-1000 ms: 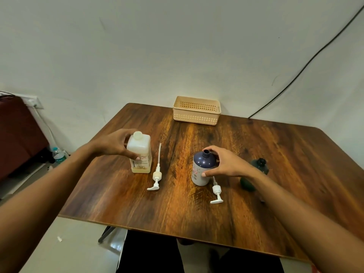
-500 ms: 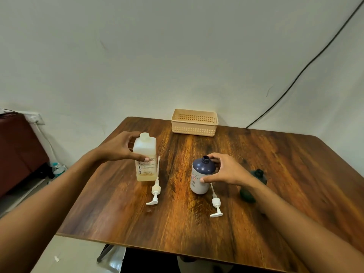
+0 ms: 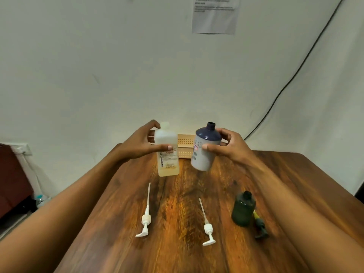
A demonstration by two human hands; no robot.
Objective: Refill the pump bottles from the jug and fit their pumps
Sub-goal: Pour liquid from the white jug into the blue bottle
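My left hand (image 3: 142,143) grips a translucent white bottle (image 3: 168,157) with a little yellowish liquid at its bottom, held upright above the table. My right hand (image 3: 226,146) holds a grey bottle with a dark blue top (image 3: 203,152), its neck open, tilted slightly and lifted off the table. The two bottles are side by side, a short gap between them. Two white pumps lie flat on the wooden table (image 3: 187,243): one on the left (image 3: 145,219), one in the middle (image 3: 207,227). A dark green bottle (image 3: 243,208) stands at the right with a dark pump (image 3: 260,226) lying beside it.
A beige perforated basket (image 3: 185,145) stands at the table's far edge, partly hidden behind the bottles. A black cable (image 3: 291,79) runs down the wall at the right. A paper sheet (image 3: 214,14) hangs on the wall. Dark red furniture (image 3: 11,180) is at the left.
Both hands have lifted their bottles off the table and brought them closer together. The camera has tilted upward, so the pumps now lie nearer in view.
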